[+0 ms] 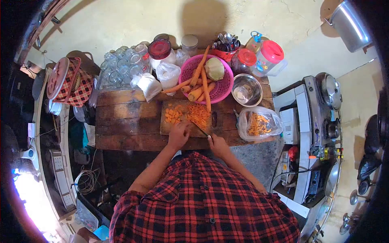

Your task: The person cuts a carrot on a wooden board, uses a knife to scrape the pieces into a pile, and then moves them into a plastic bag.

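Observation:
A wooden cutting board (165, 128) lies near the front edge of the table. Carrot slices (173, 114) are spread over its left part, and a heap of thin carrot strips (198, 116) sits to the right. My left hand (179, 135) rests at the board's front edge with fingers curled in; what they hold, if anything, is hidden. Gripped in my right hand (218, 146) is a knife (200, 129), its blade slanting left and away over the board below the strips.
Behind the board a pink basket (229, 87) holds whole carrots (197, 94) and a pale round vegetable (214, 69). To its right are a metal bowl (259, 92) and a plastic bag (275, 121) with cut carrot. Glasses (121, 65) and jars (160, 49) line the back. A stove (314, 101) stands right.

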### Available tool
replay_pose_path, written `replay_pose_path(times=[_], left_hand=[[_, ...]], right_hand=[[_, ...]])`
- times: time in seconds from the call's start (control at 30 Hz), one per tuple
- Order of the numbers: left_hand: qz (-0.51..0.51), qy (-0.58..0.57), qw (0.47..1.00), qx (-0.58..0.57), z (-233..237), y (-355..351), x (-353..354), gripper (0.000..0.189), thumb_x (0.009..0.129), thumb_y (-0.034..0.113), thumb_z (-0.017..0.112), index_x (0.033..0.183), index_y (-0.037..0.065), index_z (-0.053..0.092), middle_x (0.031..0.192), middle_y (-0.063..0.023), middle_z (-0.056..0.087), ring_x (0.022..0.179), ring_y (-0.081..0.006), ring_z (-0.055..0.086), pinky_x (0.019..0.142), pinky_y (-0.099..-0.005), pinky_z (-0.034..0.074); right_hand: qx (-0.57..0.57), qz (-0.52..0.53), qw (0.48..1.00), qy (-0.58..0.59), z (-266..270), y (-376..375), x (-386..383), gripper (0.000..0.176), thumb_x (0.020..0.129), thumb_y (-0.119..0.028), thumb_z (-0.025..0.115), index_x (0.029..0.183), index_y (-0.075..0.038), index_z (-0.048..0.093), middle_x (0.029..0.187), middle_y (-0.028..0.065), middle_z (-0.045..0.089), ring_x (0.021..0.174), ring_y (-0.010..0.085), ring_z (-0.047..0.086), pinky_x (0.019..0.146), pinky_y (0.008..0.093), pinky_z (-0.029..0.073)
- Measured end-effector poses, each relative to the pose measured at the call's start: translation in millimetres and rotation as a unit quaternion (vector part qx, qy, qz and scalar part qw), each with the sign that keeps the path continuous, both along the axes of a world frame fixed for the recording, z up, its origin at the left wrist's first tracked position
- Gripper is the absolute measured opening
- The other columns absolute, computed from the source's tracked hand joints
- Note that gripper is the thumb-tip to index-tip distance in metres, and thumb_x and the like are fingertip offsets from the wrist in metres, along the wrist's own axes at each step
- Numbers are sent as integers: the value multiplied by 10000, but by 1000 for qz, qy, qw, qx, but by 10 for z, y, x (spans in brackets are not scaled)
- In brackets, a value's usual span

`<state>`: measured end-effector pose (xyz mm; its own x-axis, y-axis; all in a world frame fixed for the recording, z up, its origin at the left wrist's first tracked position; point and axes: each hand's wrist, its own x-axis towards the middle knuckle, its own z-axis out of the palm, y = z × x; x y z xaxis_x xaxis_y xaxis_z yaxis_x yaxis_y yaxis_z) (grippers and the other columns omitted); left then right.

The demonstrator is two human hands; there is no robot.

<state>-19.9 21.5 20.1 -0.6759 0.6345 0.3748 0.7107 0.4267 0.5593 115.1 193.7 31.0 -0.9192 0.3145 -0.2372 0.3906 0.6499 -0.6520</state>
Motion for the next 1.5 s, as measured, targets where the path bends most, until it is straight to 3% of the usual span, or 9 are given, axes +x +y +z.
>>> replay_pose_path(times=[0.17, 0.4, 0.57, 0.8, 0.87, 1.2, 1.5], left_hand=[[22, -103, 994, -13, -241, -63, 0, 339, 724, 108, 643, 1047, 45, 561, 799, -126, 609, 813, -322, 585, 795, -428, 442], [47, -51, 997, -25, -116, 19, 34, 248, 709, 68, 627, 945, 36, 557, 733, -106, 596, 762, -300, 582, 701, -423, 451], [75, -114, 990, -46, -71, 61, 50, 253, 696, 94, 630, 921, 55, 521, 701, -89, 597, 716, -314, 588, 706, -407, 438], [72, -139, 987, -45, -100, 70, 23, 270, 696, 81, 615, 941, 52, 503, 695, -107, 600, 722, -314, 594, 704, -404, 438], [82, -99, 991, -35, -235, 70, 26, 256, 696, 84, 609, 922, 39, 496, 683, -121, 596, 701, -326, 593, 684, -418, 439], [88, -105, 989, -60, -101, 95, 42, 205, 714, 68, 588, 887, 22, 486, 662, -151, 578, 659, -351, 581, 672, -440, 441], [97, -96, 988, -69, -104, 94, 65, 233, 711, 66, 598, 901, 33, 467, 699, -156, 565, 713, -347, 573, 695, -431, 432]], right_hand=[[-13, 34, 999, 20, -113, -206, 47, 248, 895, -224, 472, 895, 24, 465, 682, 295, 559, 661, 483, 549, 588, 549, 426], [-3, 46, 999, 7, -333, -299, 55, 255, 907, -228, 447, 918, 25, 423, 664, 304, 552, 657, 480, 554, 581, 553, 428], [4, 43, 993, -109, -163, -375, -60, 274, 909, -226, 435, 934, 47, 426, 710, 309, 580, 701, 482, 575, 602, 547, 451], [-13, 34, 996, -87, -149, -393, -165, 277, 905, -211, 431, 969, 58, 427, 734, 315, 586, 726, 477, 585, 623, 552, 463], [3, 37, 995, -89, -86, -396, -109, 284, 906, -216, 434, 975, 60, 432, 734, 313, 587, 714, 470, 590, 608, 544, 469], [40, 43, 997, -42, -239, -487, -257, 273, 912, -231, 427, 943, 40, 430, 715, 299, 588, 685, 456, 593, 590, 529, 478], [22, 25, 995, -92, -249, -509, -235, 297, 914, -249, 422, 935, 47, 435, 723, 289, 594, 696, 451, 597, 620, 534, 477]])
